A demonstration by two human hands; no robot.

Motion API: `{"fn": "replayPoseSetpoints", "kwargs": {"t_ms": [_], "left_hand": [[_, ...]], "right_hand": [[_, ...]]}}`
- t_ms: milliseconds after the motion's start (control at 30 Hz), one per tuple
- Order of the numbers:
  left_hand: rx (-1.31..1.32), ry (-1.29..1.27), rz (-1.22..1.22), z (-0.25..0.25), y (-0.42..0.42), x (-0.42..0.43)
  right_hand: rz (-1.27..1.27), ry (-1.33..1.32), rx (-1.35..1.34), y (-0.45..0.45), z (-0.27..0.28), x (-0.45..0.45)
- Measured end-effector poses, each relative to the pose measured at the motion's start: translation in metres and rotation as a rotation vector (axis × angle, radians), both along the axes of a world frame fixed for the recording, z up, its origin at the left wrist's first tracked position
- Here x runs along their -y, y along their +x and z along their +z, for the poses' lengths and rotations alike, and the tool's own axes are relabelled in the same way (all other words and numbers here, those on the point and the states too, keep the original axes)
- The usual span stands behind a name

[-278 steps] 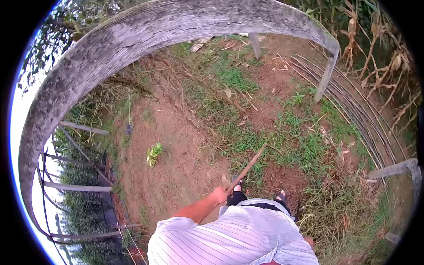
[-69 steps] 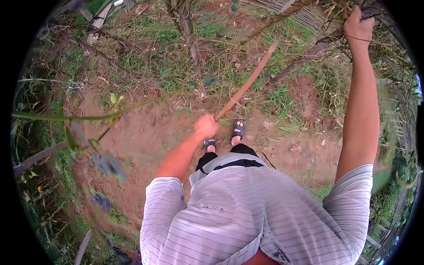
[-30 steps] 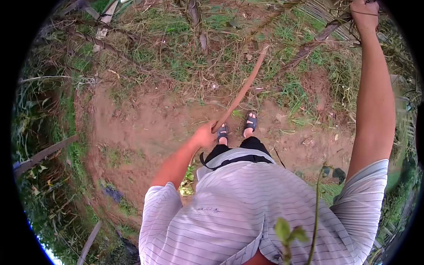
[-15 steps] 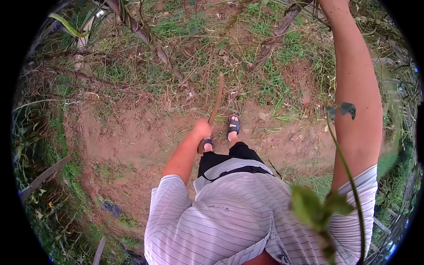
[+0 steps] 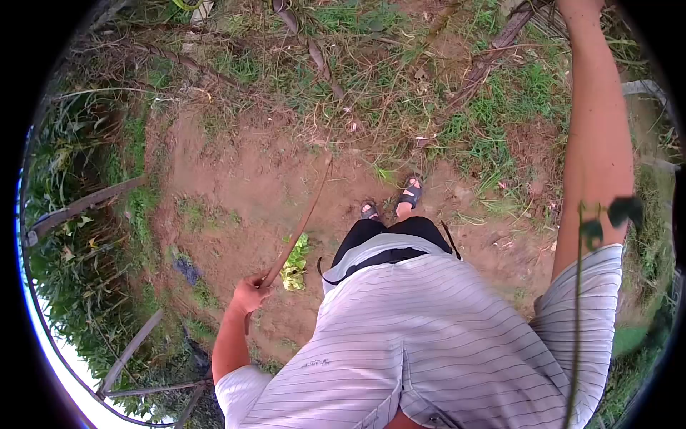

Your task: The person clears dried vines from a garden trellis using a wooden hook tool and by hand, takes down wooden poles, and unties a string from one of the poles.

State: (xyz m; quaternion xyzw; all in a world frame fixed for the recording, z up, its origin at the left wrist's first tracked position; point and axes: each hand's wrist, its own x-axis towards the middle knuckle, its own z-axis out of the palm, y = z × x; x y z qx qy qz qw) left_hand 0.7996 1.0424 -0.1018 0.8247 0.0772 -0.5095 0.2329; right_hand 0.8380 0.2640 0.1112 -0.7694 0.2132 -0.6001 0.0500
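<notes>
My left hand [image 5: 250,294] is closed around a long, thin, slightly curved brown stick [image 5: 304,225], out to the left of my body. Most of the stick points forward over bare soil, and a short end shows below my fist. Beside it is a clump of yellow-green leaves [image 5: 294,264]; whether they touch the stick I cannot tell. My right hand [image 5: 580,7] is at the end of a raised, outstretched arm, at the top edge among vines and branches. Its fingers are cut off by the frame, so what it touches is hidden.
Twisted woody stems [image 5: 311,46] and a thick branch [image 5: 500,43] cross the view ahead. A thin green stem [image 5: 577,322] hangs close before the camera at right. Wooden posts [image 5: 89,207] and dense plants line the left side. My sandalled feet [image 5: 409,194] stand on reddish soil.
My left hand has swung outward and back to the left with the stick. The yellow-green leaves now show beside it. My right arm stays raised, and the view has shifted.
</notes>
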Motion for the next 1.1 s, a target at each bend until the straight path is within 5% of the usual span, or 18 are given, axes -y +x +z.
{"fn": "replayPoseSetpoints", "kwargs": {"t_ms": [200, 333, 500, 633, 800, 867, 967, 1100], "left_hand": [[0.117, -0.135, 0.365, 0.059, -0.019, -0.078], [-0.050, -0.268, 0.344, -0.002, -0.055, -0.061], [-0.170, -0.376, 0.216, -0.094, -0.096, 0.003], [-0.256, -0.468, 0.363, -0.112, -0.110, 0.020], [-0.219, -0.705, 0.749, -0.092, -0.110, -0.025], [-0.151, -0.758, 0.852, -0.085, -0.120, -0.032], [-0.082, -0.918, 1.086, -0.102, -0.151, -0.028], [-0.085, -0.806, 1.407, -0.137, -0.187, 0.013]], "right_hand": [[-0.076, 0.209, 0.071, 0.017, 0.008, -0.043], [-0.104, 0.168, -0.256, -0.011, 0.004, 0.008], [-0.296, -0.356, -0.545, -0.047, 0.016, -0.128], [0.335, -0.223, -0.286, -0.097, -0.029, -0.313], [0.554, -0.052, -0.437, -0.110, -0.047, -0.359], [0.857, -0.011, -0.478, -0.091, -0.067, -0.374], [1.010, 0.219, -0.948, -0.062, -0.123, -0.373], [1.091, 0.310, -1.644, -0.047, -0.279, -0.338]]}}
